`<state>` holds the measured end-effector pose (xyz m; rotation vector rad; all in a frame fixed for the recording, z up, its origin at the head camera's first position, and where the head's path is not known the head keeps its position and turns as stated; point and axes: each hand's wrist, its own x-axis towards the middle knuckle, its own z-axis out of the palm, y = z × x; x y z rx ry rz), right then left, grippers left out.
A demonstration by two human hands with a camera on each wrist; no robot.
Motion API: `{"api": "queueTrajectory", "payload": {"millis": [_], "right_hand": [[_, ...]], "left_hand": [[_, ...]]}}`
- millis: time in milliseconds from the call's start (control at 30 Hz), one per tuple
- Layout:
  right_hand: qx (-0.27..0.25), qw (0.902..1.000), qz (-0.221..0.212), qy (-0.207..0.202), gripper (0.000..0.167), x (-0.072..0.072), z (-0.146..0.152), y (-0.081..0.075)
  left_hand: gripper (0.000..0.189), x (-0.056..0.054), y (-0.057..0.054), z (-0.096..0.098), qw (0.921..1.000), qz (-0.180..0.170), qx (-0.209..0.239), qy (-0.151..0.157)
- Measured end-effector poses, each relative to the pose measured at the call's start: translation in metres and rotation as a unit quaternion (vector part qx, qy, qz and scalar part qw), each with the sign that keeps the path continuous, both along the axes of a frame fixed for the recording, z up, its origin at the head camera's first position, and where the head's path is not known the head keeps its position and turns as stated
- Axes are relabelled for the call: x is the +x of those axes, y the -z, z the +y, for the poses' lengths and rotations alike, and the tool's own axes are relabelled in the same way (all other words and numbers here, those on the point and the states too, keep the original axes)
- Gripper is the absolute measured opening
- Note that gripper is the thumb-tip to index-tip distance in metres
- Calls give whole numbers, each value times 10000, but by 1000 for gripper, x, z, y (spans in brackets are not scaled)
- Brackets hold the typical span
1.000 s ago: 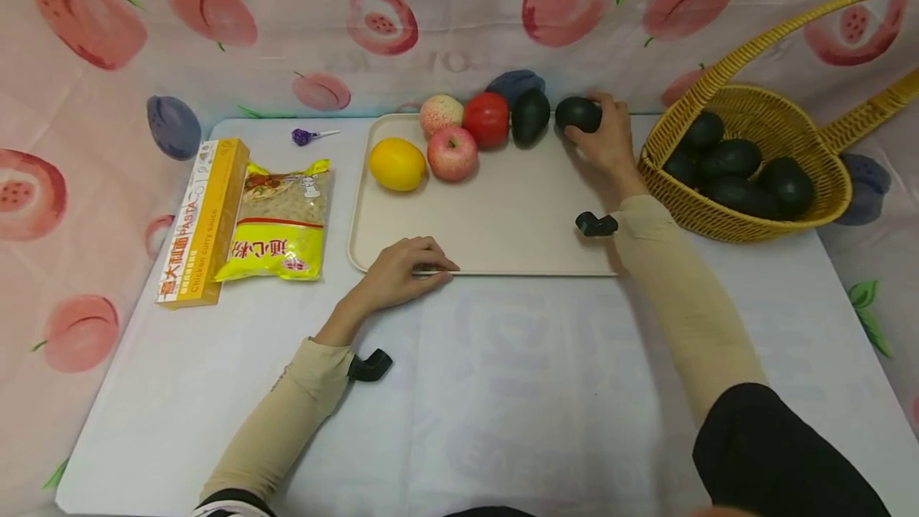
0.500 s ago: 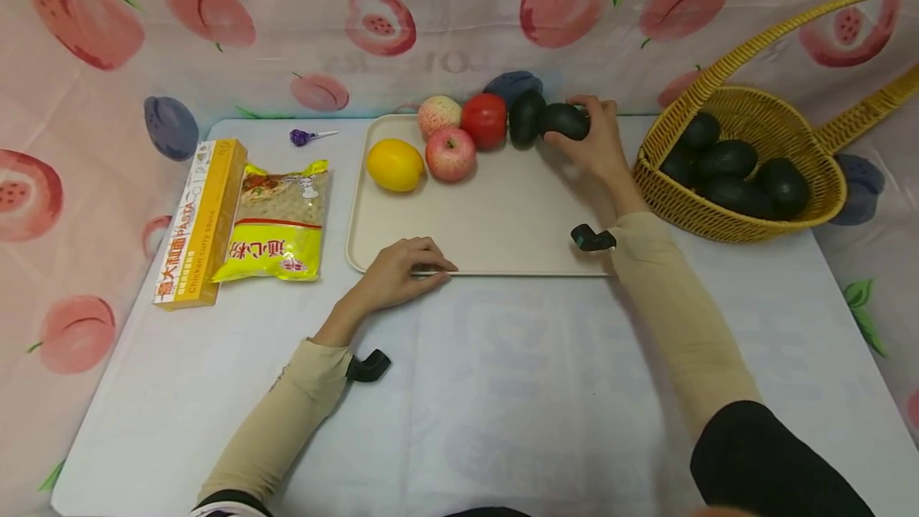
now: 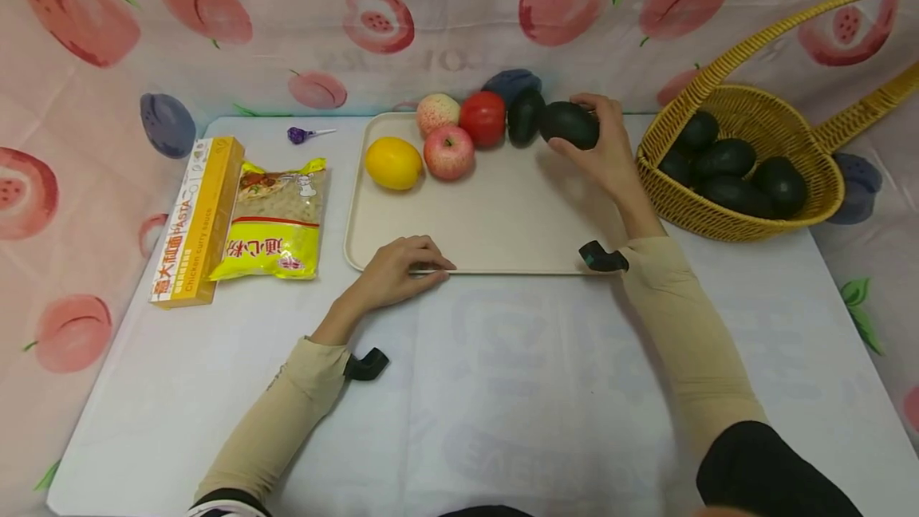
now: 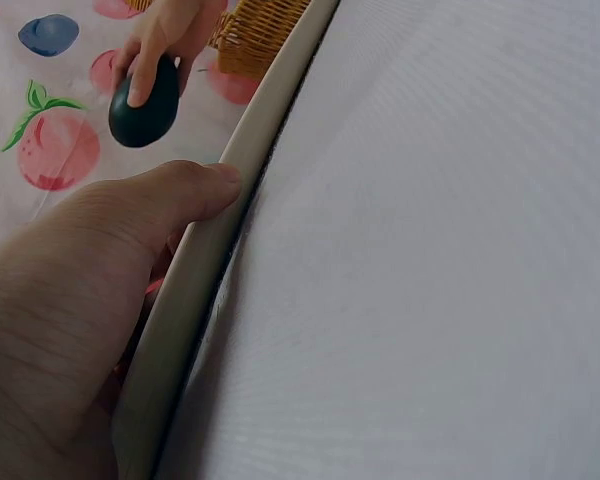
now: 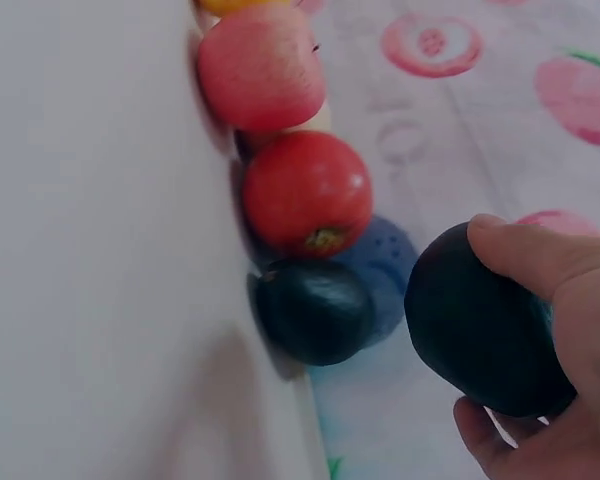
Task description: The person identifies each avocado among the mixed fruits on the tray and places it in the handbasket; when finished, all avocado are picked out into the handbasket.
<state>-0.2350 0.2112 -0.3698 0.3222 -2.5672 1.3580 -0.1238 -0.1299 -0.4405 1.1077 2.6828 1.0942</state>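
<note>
My right hand (image 3: 609, 146) grips a dark green avocado (image 3: 569, 124), held over the back right of a beige tray (image 3: 495, 222). In the right wrist view, thumb and fingers curl round this avocado (image 5: 480, 325), and a gap separates it from the tray. Another avocado (image 3: 526, 116) lies on the tray to its left, beside a red tomato (image 3: 483, 119). A pink apple (image 3: 448, 152), a speckled peach (image 3: 438, 114) and a yellow lemon (image 3: 394, 163) fill the tray's back left. My left hand (image 3: 397, 271) holds the tray's near rim, its thumb along the rim's outside (image 4: 205, 260).
A wicker basket (image 3: 660, 190) with a tall handle stands to the tray's right, several avocados (image 3: 732, 194) inside. On the left lie a yellow pasta box (image 3: 204, 222), a bag of macaroni (image 3: 276, 222) and a purple lollipop (image 3: 297, 135). Fruit-patterned cloth (image 3: 459, 30) hangs behind.
My right hand has carried its avocado left toward the one on the tray, then raised it slightly. The left hand has stayed at the rim.
</note>
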Motion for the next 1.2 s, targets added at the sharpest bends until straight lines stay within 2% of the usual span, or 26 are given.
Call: {"api": "queueTrajectory", "payload": {"millis": [233,533,733,867,1200], "right_hand": [[-80,9995,295,-115,66,20,-1,-11],[-274,9986,379,-259,61,56,-6,-40],[-449,9970,608,-177,59,65,-2,-43],[-469,9970,598,-164,59,70,1,-45],[-374,9952,873,-220,58,80,15,-61]], "left_hand": [[13,0,2,0,10000,-37,-44,-13],[13,0,2,1,10000,4,-62,-38],[13,0,2,2,10000,3,-52,-48],[13,0,1,2,9999,-21,-85,-57],[13,0,-3,2,10000,-14,-58,-71]]}}
